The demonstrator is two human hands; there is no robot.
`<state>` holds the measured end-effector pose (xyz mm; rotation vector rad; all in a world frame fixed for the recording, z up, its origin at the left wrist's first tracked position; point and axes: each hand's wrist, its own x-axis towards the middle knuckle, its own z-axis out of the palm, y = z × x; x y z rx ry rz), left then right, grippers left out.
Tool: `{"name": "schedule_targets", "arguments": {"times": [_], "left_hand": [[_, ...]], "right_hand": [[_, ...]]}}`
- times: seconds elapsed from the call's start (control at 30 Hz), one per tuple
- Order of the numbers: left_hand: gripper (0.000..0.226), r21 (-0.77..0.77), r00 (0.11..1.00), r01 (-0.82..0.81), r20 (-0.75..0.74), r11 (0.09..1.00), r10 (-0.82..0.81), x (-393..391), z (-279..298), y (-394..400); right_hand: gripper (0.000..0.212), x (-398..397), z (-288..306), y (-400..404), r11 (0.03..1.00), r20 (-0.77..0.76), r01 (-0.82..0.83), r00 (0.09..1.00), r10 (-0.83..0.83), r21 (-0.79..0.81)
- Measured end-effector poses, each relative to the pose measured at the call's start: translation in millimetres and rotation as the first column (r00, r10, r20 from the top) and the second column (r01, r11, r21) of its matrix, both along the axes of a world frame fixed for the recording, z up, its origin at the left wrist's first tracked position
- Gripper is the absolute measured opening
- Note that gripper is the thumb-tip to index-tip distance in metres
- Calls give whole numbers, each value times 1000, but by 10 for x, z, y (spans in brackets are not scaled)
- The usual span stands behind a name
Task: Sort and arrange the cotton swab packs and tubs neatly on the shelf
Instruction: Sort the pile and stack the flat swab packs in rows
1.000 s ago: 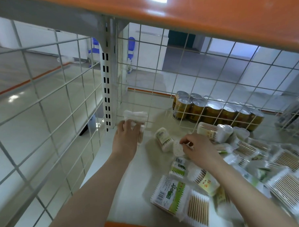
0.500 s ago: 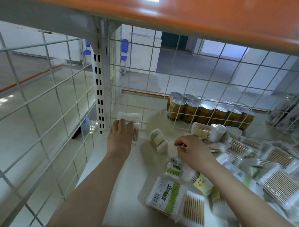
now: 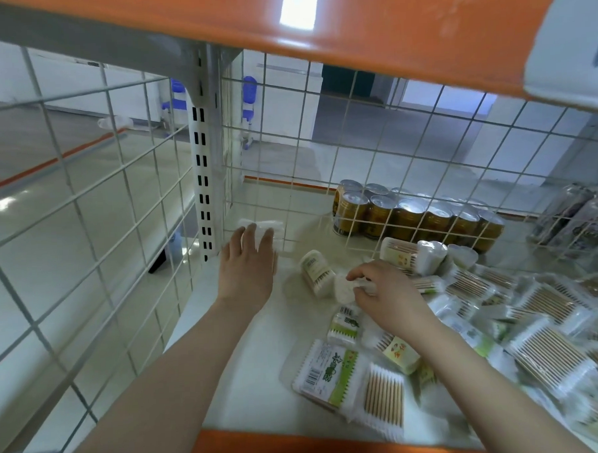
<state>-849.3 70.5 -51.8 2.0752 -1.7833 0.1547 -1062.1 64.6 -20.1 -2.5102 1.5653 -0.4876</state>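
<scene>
On the white shelf (image 3: 256, 382), the left hand (image 3: 246, 266) lies flat with straight fingers on a swab pack (image 3: 267, 227) pushed into the back left corner, at about 11 o'clock, beside the slotted post (image 3: 203, 182). The right hand (image 3: 386, 291) curls its fingers round a small white pack (image 3: 343, 289) near the shelf's middle. Just at 10 o'clock from it a round tub (image 3: 315, 270) lies on its side. A flat barcode pack (image 3: 331, 372) lies at 6 o'clock, near the orange front edge. More packs (image 3: 548, 318) are heaped at 3 o'clock. Behind the wire grid (image 3: 373, 161), at 1 o'clock, stands a row of cans (image 3: 410, 218).
</scene>
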Motion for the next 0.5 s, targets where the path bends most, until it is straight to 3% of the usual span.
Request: {"name": "schedule_targets", "arguments": {"times": [0.23,0.37,0.5], "left_hand": [[46,-66,999,30,-26,997,-32,-148,70,262],[36,-29,996,58,-63,998,-59,-171,38,465],[36,57,990,80,-121,995,-72,-156,-17,660]], "right_hand": [[29,-37,22,267,997,-46,-54,998,52,-48],[34,-58,32,415,992,-109,-123,987,122,-5],[52,-76,-13,542,980,-215,-182,957,195,76]]}}
